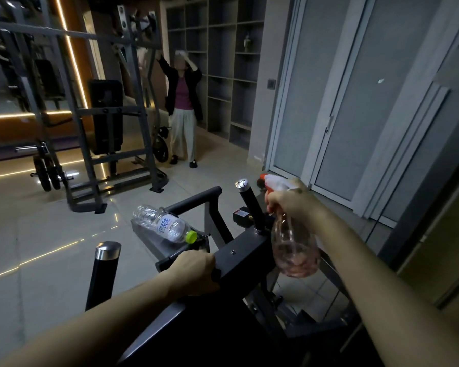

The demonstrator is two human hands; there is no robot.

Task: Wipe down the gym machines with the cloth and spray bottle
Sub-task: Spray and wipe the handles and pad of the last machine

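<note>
My right hand (292, 205) grips the neck and trigger of a clear spray bottle (293, 250) with a red and white head; a little pinkish liquid lies in its bottom. The bottle hangs just right of a black machine frame (239, 260). My left hand (194, 274) is curled round a black bar at the near end of that frame. No cloth shows in either hand. A black post with a chrome cap (247, 197) rises just left of the spray head.
A clear water bottle with a green cap (164, 225) lies on a grey plate of the machine. Another chrome-capped post (104, 271) stands at the lower left. A grey rack machine (112, 115) and a person (183, 107) reaching up stand across the tiled floor. Sliding doors are at right.
</note>
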